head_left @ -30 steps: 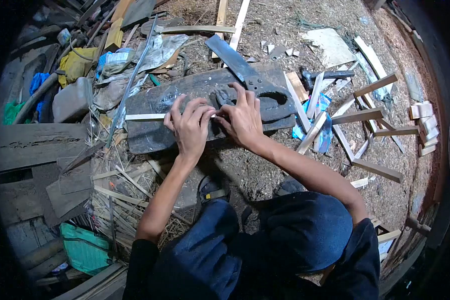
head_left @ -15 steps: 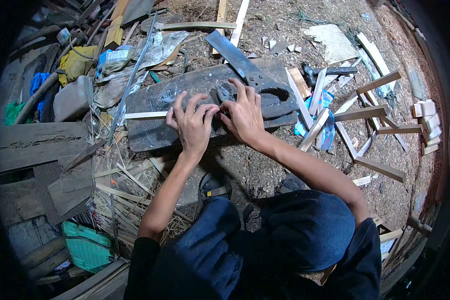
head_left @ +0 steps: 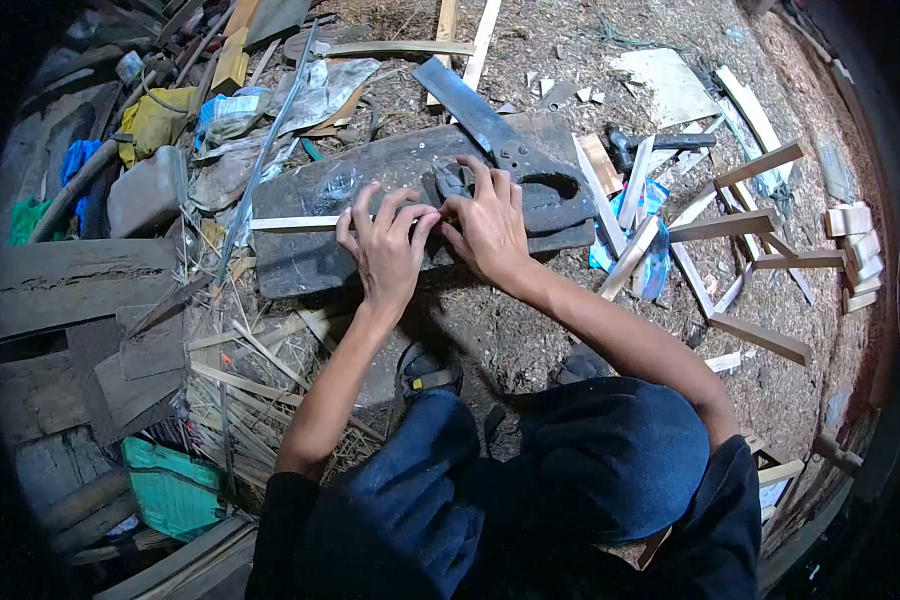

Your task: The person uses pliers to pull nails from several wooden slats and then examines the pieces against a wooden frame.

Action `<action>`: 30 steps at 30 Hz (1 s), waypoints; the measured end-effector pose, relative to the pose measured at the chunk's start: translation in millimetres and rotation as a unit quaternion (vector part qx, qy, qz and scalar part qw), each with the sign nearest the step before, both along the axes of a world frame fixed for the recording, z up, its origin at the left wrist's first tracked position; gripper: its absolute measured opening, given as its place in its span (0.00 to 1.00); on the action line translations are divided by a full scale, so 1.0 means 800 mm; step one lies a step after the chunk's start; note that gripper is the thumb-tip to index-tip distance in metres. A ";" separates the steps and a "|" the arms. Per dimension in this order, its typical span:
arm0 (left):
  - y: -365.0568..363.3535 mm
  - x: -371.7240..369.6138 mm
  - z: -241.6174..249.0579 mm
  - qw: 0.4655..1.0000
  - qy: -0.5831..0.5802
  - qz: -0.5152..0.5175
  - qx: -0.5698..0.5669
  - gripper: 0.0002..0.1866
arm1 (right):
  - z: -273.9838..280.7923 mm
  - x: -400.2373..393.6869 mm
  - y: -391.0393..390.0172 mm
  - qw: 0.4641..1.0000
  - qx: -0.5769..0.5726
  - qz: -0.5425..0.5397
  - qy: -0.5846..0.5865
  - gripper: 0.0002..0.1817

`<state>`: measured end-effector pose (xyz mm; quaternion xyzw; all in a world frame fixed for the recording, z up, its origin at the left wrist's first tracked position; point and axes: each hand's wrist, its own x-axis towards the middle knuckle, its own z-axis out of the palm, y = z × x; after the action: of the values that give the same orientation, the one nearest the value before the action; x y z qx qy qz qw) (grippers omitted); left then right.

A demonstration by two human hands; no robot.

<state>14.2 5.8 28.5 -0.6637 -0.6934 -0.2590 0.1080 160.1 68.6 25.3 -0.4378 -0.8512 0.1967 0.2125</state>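
A thin pale wooden strip [head_left: 292, 223] lies across a dark, worn wooden slab [head_left: 320, 195] on the ground. My left hand [head_left: 386, 250] presses down on the strip's right end with fingers spread. My right hand [head_left: 488, 225] rests beside it, fingertips pinching at the strip's end where the two hands meet. A cleaver with a broad dark blade [head_left: 470, 100] lies on the slab just beyond my right hand, and dark pliers [head_left: 452, 180] sit by my fingertips.
Short wooden bars [head_left: 726, 227] and offcuts are scattered on the sawdust floor at right, with a hammer [head_left: 660, 143]. Plastic bags, a grey jug [head_left: 146, 192] and planks pile up at left. Bamboo slivers [head_left: 240, 370] lie near my knees.
Both hands have barely moved; the fingers shifted slightly on the strip's end. The view drifted up a little.
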 end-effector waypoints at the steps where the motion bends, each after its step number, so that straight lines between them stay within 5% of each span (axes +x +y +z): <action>1: 0.000 0.000 -0.001 1.000 -0.005 0.000 0.000 0.06 | 0.000 0.000 0.000 1.000 0.001 -0.001 0.000 0.11; 17: -0.002 -0.002 0.005 0.997 -0.058 -0.007 -0.051 0.06 | 0.001 0.002 0.002 1.000 0.011 0.002 0.006 0.10; 27: 0.000 -0.001 -0.003 0.995 -0.092 -0.003 -0.039 0.05 | 0.001 0.012 0.007 0.998 -0.010 0.027 0.049 0.24; 30: 0.000 -0.002 -0.007 0.995 -0.094 -0.005 -0.038 0.05 | 0.023 0.023 0.005 0.997 0.073 0.034 0.013 0.30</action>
<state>12.3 6.1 23.2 -0.6438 -0.7063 -0.2938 0.0159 178.4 72.6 44.0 -0.3893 -0.8750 0.1468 0.2476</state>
